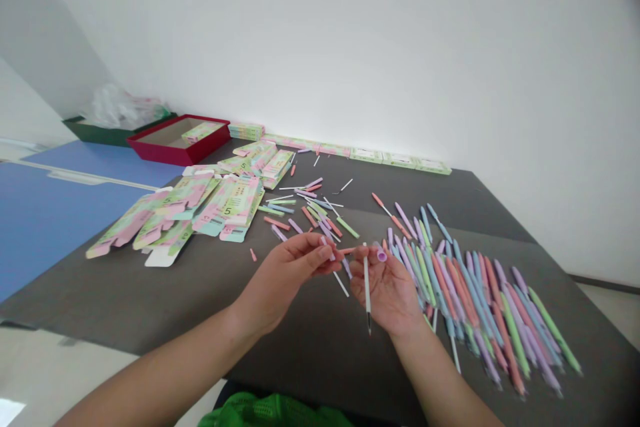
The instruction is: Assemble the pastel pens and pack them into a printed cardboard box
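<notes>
My left hand [295,270] pinches a thin pastel pen part between its fingertips, and the grip hides most of that part. My right hand [387,293] is palm up and holds a white pen tube [367,287] upright, its dark tip pointing down. A lilac pen barrel [381,253] sits at my right fingertips, and a thin coral piece [347,250] spans the small gap between my hands. Loose pen parts [310,210] are scattered just beyond my left hand. A large pile of pastel pens [485,300] lies to the right of my right hand.
The dark grey table [320,360] holds flat printed cardboard boxes [200,210] at left, with more in a row [365,155] along the white wall. Behind stand a red box [175,140] and a green tray [115,132]. Blue boards [60,227] lie left.
</notes>
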A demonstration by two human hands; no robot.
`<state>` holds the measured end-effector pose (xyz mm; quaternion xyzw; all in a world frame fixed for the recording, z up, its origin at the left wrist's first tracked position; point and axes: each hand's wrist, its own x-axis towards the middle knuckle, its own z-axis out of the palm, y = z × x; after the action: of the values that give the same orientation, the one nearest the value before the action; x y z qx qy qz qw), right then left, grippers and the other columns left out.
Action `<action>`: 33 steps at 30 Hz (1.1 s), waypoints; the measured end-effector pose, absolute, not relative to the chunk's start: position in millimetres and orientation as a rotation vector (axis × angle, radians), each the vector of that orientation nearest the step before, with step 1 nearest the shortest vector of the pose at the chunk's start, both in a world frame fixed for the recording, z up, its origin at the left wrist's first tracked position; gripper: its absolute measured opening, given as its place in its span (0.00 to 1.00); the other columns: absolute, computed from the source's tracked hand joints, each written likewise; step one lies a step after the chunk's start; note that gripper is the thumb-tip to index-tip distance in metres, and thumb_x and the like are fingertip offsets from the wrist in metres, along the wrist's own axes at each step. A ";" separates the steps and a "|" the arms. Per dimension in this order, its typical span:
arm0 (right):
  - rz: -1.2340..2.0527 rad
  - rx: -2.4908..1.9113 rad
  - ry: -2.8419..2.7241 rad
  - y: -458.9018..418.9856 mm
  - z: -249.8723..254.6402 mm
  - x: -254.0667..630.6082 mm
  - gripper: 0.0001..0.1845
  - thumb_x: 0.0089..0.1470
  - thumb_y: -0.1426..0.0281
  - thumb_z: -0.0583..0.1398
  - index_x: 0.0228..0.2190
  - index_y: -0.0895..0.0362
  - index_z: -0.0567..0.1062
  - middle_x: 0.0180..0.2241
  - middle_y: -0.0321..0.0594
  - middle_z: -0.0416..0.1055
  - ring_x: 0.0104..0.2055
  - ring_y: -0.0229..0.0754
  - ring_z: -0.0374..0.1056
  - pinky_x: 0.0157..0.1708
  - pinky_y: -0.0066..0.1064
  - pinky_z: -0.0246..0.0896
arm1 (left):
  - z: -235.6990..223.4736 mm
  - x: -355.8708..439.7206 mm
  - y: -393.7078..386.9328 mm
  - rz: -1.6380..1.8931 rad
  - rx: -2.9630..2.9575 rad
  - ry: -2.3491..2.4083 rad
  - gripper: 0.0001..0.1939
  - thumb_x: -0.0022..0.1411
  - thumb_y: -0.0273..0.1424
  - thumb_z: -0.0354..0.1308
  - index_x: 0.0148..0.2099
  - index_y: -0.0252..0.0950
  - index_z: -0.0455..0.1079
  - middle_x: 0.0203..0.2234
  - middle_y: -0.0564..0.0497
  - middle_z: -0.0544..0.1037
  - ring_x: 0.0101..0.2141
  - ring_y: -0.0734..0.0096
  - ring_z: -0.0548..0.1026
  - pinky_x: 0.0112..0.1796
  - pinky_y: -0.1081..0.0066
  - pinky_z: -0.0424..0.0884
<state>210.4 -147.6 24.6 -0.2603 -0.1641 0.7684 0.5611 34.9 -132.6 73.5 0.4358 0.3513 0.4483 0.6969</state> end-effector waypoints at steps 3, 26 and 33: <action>1.813 -0.622 -0.365 -146.5 22.1 208.7 0.07 0.45 0.62 0.63 0.24 0.51 0.73 0.31 0.32 0.71 0.25 0.35 0.58 0.25 0.26 0.56 | 73.2 39.4 -134.4 1.034 0.968 0.791 0.06 0.52 0.32 0.63 0.30 0.36 0.72 0.31 0.51 0.78 0.35 0.69 0.74 0.42 0.69 0.68; 1.294 -0.755 -0.645 -147.6 18.7 201.7 0.05 0.48 0.69 0.63 0.29 0.57 0.78 0.34 0.39 0.74 0.30 0.34 0.66 0.29 0.24 0.60 | 44.6 -7.9 -91.9 1.174 1.225 1.242 0.13 0.57 0.40 0.55 0.37 0.35 0.69 0.36 0.49 0.77 0.36 0.70 0.74 0.41 0.70 0.70; 1.247 -0.790 -0.624 -145.1 18.0 204.7 0.06 0.47 0.68 0.63 0.30 0.56 0.78 0.35 0.39 0.74 0.32 0.36 0.68 0.28 0.24 0.61 | 32.2 -22.2 -56.1 1.180 1.208 1.231 0.11 0.54 0.37 0.58 0.36 0.34 0.66 0.32 0.49 0.78 0.35 0.69 0.77 0.41 0.68 0.71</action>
<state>204.7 -145.1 18.0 -0.3543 -0.2795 0.5587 0.6958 -22.2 -56.1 32.2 0.5000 0.5095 0.4882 0.5021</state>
